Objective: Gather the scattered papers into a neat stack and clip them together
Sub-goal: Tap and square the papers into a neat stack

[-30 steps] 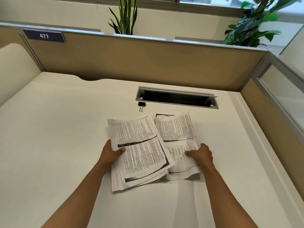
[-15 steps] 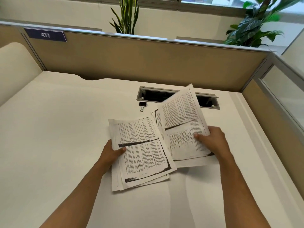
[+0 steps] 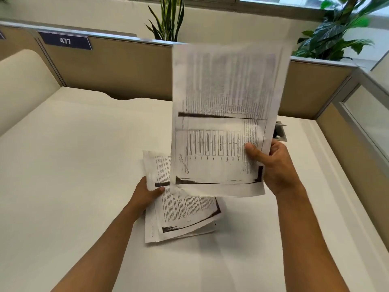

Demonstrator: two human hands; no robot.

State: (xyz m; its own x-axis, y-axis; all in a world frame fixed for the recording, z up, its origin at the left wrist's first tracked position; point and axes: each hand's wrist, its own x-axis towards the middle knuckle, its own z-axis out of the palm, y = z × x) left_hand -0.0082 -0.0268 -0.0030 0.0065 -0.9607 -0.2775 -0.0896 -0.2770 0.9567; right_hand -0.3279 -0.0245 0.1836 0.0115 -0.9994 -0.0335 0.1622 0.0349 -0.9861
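A printed sheet (image 3: 221,114) stands nearly upright in the air, pinched at its lower right edge by my right hand (image 3: 273,165). Its top is blurred. Below it, a loose pile of printed papers (image 3: 185,213) lies on the white desk (image 3: 73,165), edges uneven. My left hand (image 3: 147,192) grips the pile's left edge, thumb on top. The lifted sheet's lower left corner hangs just over the pile. The binder clip is hidden behind the raised sheet.
A cable slot (image 3: 280,131) in the desk peeks out behind the raised sheet. Tan partition walls (image 3: 126,68) close the desk at the back and right, with a "477" label (image 3: 65,41). Plants (image 3: 336,28) stand behind the partition.
My right hand has lifted its sheet off the desk, raised it upright and swung it left over the pile. My left hand stays on the pile's left edge.
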